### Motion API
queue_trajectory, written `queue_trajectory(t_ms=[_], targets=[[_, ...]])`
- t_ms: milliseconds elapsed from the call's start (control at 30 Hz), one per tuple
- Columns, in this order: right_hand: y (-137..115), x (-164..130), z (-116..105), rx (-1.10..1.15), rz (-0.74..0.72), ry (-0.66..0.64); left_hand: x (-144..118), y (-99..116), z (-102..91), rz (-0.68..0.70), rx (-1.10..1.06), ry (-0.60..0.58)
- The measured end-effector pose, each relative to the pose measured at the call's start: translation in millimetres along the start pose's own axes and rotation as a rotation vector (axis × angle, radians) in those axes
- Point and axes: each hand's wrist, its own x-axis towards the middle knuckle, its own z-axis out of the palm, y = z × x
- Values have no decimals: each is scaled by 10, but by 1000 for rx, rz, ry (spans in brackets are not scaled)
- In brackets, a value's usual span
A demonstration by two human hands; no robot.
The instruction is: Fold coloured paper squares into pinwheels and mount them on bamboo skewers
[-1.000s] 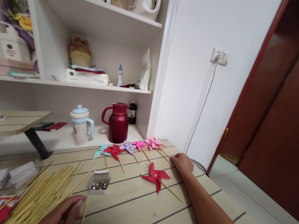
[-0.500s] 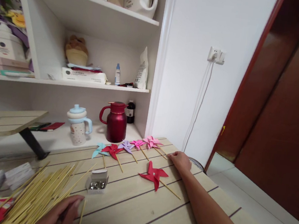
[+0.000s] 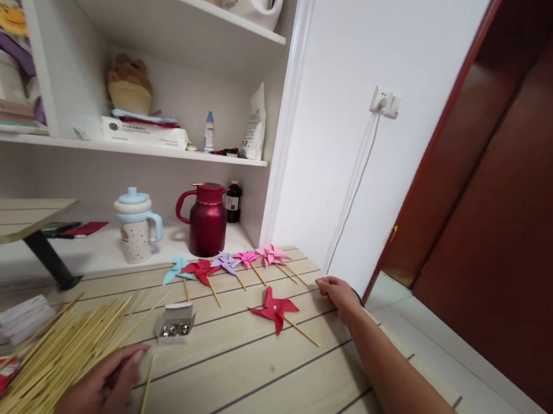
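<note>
Near the table's (image 3: 254,392) front edge, my left hand (image 3: 100,390) pinches one bamboo stick (image 3: 146,392) beside the stick pile (image 3: 61,355); far right, my right hand (image 3: 341,294) rests loosely curled, empty, past the red pinwheel (image 3: 274,309).

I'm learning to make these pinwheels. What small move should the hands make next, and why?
Probably lift one stick with the left hand: its fingers already rest on the stick pile, while the right hand lies flat at the table edge beyond the red pinwheel.

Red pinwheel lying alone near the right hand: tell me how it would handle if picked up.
The red pinwheel is folded paper on a thin stick, so probably very light. Its blades look easily crushed or bent. Lying flat on the table, it seems unlikely to roll.
</note>
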Motion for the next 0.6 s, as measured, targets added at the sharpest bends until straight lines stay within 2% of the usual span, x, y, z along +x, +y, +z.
queue_trajectory(t_ms=[133,233,400,600], targets=[[122,-412,-148,-66,-48,-135,12,-67,5,-20,20,13],[153,-714,-184,-131,-102,-159,11,-102,3,-22,27,47],[73,-1014,-156,-243,-180,-118,-4,-124,-5,17,19,95],[-86,-1159,-67,-376,-282,-41,10,-125,-16,21,14,105]])
